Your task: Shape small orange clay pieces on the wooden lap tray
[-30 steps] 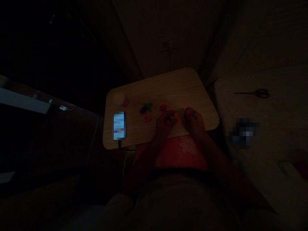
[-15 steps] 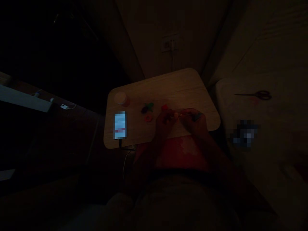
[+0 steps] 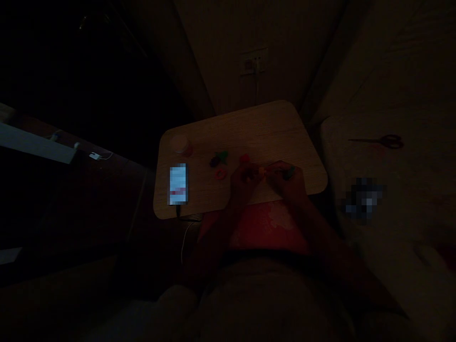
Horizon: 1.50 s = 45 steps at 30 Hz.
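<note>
The left hand is curled nearly closed, thumb and fingertips pinching a small orange piece, which sits in the gap between the two hands, over the near part of the table. The right hand is also bent closed, its fingertips right up against the orange piece; a green thing shows among its fingers and seems gripped there, though the dark hides most of its shape. Just beyond the left knuckles is a red piece. Left of that, a ring of orange-red lies flat, with a green piece and a dark piece close together behind it. Farther left stands a tub with a pale top, and nearer the person lies a phone, screen lit and blurred out, a black cable running from its near end over the table's edge. A red cloth with a pale pattern shows between the forearms, below the table. Off to the right, on a pale surface, lie scissors, points to the left, and nearer, a blurred object. On the wall past the table is a socket with a plug in it
</note>
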### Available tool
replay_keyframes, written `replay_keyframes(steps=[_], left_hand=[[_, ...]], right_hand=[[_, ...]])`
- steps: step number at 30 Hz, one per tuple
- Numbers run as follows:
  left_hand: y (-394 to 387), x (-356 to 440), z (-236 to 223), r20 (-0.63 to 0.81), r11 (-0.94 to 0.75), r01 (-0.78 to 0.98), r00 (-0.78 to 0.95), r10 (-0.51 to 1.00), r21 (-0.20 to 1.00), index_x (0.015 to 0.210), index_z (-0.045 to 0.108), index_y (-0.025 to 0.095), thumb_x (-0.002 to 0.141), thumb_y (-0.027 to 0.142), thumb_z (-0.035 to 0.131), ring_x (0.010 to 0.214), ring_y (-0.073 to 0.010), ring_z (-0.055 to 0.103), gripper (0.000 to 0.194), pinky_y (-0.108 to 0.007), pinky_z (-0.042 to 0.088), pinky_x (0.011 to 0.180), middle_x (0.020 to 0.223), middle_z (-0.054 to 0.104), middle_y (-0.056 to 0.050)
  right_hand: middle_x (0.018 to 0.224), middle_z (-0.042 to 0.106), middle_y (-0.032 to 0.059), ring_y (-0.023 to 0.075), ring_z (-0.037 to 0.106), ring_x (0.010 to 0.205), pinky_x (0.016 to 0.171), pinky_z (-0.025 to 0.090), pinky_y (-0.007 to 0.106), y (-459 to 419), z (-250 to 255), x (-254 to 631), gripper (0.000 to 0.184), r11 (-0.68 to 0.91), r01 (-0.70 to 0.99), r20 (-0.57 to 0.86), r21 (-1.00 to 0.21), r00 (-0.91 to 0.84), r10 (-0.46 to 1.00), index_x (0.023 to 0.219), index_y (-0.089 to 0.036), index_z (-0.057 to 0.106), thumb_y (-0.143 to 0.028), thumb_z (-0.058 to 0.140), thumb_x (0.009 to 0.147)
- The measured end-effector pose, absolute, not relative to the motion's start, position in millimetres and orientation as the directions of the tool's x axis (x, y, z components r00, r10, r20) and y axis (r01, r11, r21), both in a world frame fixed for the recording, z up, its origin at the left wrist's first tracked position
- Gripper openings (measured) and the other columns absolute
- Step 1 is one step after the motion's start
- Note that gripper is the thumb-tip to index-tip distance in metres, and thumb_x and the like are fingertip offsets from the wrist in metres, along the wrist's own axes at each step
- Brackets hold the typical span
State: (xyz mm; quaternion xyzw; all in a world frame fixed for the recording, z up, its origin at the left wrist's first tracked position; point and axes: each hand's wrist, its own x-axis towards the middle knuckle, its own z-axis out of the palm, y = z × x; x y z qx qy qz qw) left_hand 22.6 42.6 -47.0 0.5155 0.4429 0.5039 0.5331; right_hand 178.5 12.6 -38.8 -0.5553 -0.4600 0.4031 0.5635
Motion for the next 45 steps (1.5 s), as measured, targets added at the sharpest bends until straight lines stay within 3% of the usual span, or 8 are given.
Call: replay_keyframes(steps=[6, 13, 19, 28, 37, 45], left_hand=[[41.7, 23.5, -46.3, 0.076, -0.071, -0.052, 0.109, 0.991, 0.996, 0.085, 0.072, 0.020, 0.071, 0.050, 0.093, 0.070, -0.0112, 0.061, 0.039, -0.024, 0.047, 0.065, 0.080, 0.071, 0.000], [39.3, 23.2, -46.7, 0.060, -0.059, -0.007, 0.120, 0.991, 0.998, 0.083, 0.072, 0.019, 0.071, 0.047, 0.092, 0.069, -0.0119, 0.060, 0.037, -0.024, 0.044, 0.063, 0.078, 0.071, -0.001], [39.6, 21.6, -45.5, 0.051, -0.057, 0.045, 0.132, 0.990, 0.997, 0.080, 0.071, 0.019, 0.073, 0.049, 0.091, 0.063, -0.0107, 0.054, 0.037, -0.025, 0.039, 0.059, 0.072, 0.068, 0.001], [42.6, 24.5, -46.3, 0.027, -0.025, -0.017, 0.119, 0.992, 1.000, 0.085, 0.071, 0.020, 0.066, 0.050, 0.095, 0.070, -0.0117, 0.064, 0.043, -0.024, 0.046, 0.063, 0.079, 0.073, 0.000], [41.2, 22.7, -45.6, 0.016, -0.017, 0.005, 0.143, 0.990, 1.000, 0.084, 0.070, 0.019, 0.067, 0.049, 0.095, 0.065, -0.0107, 0.059, 0.042, -0.023, 0.042, 0.060, 0.075, 0.070, 0.001], [41.0, 23.6, -43.2, 0.055, -0.063, 0.058, 0.129, 0.990, 0.996, 0.080, 0.067, 0.020, 0.071, 0.055, 0.092, 0.062, -0.0098, 0.051, 0.044, -0.024, 0.037, 0.057, 0.071, 0.064, 0.002]], right_hand=[[0.073, 0.070, 0.0035, 0.0165, 0.055, 0.063, 0.057, 0.040, 0.030, 13.1, -41.2, 179.8, 0.020, 0.044, 0.051, 0.057, -0.998, 0.278, 0.959, 0.077, -0.022, 0.078, -0.042, 0.083, 0.074], [0.070, 0.069, 0.0017, 0.0146, 0.052, 0.059, 0.055, 0.038, 0.029, 9.7, -46.6, 177.5, 0.019, 0.053, 0.091, 0.076, -0.994, 0.281, 0.957, 0.078, -0.021, 0.077, -0.040, 0.080, 0.079], [0.071, 0.073, 0.0043, 0.0168, 0.060, 0.064, 0.059, 0.045, 0.030, 19.3, -35.6, 191.8, 0.029, -0.029, 0.072, -0.023, -0.997, 0.090, 0.996, 0.074, -0.020, 0.075, -0.048, 0.086, 0.074], [0.071, 0.072, 0.0032, 0.0163, 0.060, 0.064, 0.058, 0.045, 0.029, 27.1, -42.7, 203.1, 0.035, -0.071, -0.033, -0.073, -0.997, 0.073, 0.995, 0.071, -0.021, 0.074, -0.055, 0.082, 0.075], [0.069, 0.073, 0.0030, 0.0184, 0.066, 0.069, 0.068, 0.052, 0.031, 26.0, -28.7, 201.0, 0.028, -0.079, 0.033, -0.077, -0.996, 0.034, 0.996, 0.070, -0.020, 0.076, -0.046, 0.087, 0.072], [0.064, 0.070, 0.0023, 0.0179, 0.063, 0.064, 0.063, 0.050, 0.031, 24.9, -28.0, 202.1, 0.032, -0.065, 0.095, -0.064, -0.993, 0.010, 0.998, 0.068, -0.020, 0.075, -0.050, 0.084, 0.075]])
